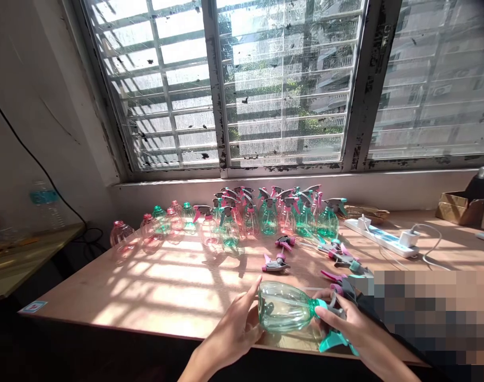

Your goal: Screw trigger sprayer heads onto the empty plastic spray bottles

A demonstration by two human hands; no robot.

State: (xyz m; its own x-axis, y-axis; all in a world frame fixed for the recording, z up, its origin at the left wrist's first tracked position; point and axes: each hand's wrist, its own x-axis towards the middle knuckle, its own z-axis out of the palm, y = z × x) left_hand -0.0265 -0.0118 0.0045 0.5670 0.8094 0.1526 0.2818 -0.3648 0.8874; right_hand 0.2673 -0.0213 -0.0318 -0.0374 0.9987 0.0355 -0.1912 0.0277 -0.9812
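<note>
A clear green spray bottle lies on its side in the air near the table's front edge, its base to the left. My left hand is closed around the base end. At the neck, my right hand grips the teal collar of the spray head, whose teal trigger points down. A straw runs inside the bottle. Just beyond my right hand lies a loose pink-and-grey spray head. Farther back are more loose spray heads, among them a pink-and-grey one and a teal-and-grey one.
Several pink and green bottles with spray heads stand along the wall. To their left are open-necked bottles without heads, one of them pink. A white power strip with plugs and a cardboard box sit at the right. Sunlight stripes the wooden table.
</note>
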